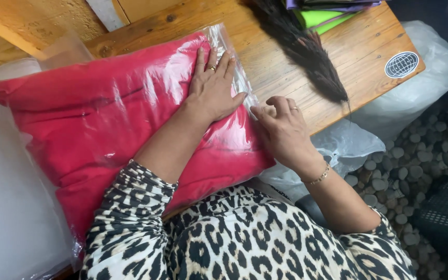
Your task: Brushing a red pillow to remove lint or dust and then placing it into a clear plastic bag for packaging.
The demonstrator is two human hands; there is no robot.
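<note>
The left hand (pixel 212 87) lies flat with fingers spread on a red folded cloth (pixel 105 119) inside a clear plastic bag (pixel 229 46). The right hand (pixel 282 127) is curled, its fingertips pinching the bag's edge just beside the left thumb; what lies under those fingers is hidden. The bag rests on a wooden worktop (pixel 281 62), its lower end covered by a leopard-print sleeve (pixel 130 218). A dark feathery bundle (pixel 307 52) and coloured folders (pixel 327 13) are cut off at the top.

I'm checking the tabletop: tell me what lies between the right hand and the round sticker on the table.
In the head view, a dark feathery bundle lies on the wooden table between the right hand and the round sticker.
</note>
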